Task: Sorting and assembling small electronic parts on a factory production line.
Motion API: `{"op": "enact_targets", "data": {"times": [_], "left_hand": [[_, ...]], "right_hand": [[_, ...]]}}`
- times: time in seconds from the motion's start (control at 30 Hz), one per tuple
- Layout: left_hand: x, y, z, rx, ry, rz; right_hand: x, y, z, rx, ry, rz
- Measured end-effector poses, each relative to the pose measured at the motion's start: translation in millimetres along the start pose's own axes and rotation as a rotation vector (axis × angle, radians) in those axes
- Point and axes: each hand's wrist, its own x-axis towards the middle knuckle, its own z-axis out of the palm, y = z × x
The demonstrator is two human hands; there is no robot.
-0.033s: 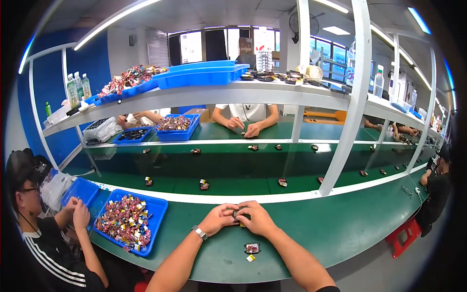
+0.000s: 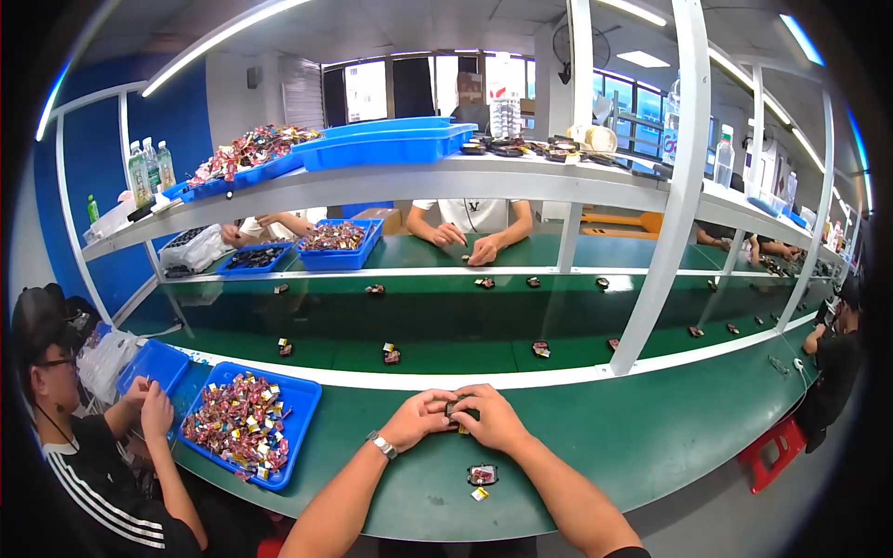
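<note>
On the green workbench (image 2: 651,446) just short of the white rail, the left hand (image 2: 419,420) and right hand (image 2: 493,418) meet, fingers curled together around a small dark part (image 2: 456,411). It sits pinched between both sets of fingertips, mostly hidden, so which way it points and how its long axis runs cannot be told. A wristwatch (image 2: 381,445) sits on the left wrist. Near the right forearm, on the bench, lie a small dark tray piece with red inside (image 2: 482,475) and a tiny yellow bit (image 2: 479,494), touching neither hand. Left of the hands, a blue bin (image 2: 302,418) holds a heap of small red, yellow and silver wrapped pieces (image 2: 233,423); beside it a seated person's hands (image 2: 149,400) work over another blue bin (image 2: 153,363). Beyond the rail, the green conveyor belt (image 2: 465,321) carries scattered small dark parts. Across it, another person's hands (image 2: 470,244) rest on the far bench, near a blue bin of mixed pieces (image 2: 335,240).
</note>
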Motion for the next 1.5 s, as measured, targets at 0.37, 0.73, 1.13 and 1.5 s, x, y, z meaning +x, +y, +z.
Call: {"op": "enact_targets", "data": {"times": [0.37, 0.73, 1.13, 1.5], "left_hand": [[-1, 3, 6, 0.031, -0.007, -0.024], [2, -1, 0, -0.06, 0.046, -0.007], [1, -6, -5, -0.121, 0.028, 0.005], [0, -2, -4, -0.128, 0.065, 0.072]], "right_hand": [[0, 11, -4, 0.219, -0.046, -0.024], [-2, 0, 10, 0.042, 0.164, -0.006], [-4, -7, 17, 0.092, 0.198, 0.058], [-2, -12, 25, 0.069, 0.277, -0.044]]}}
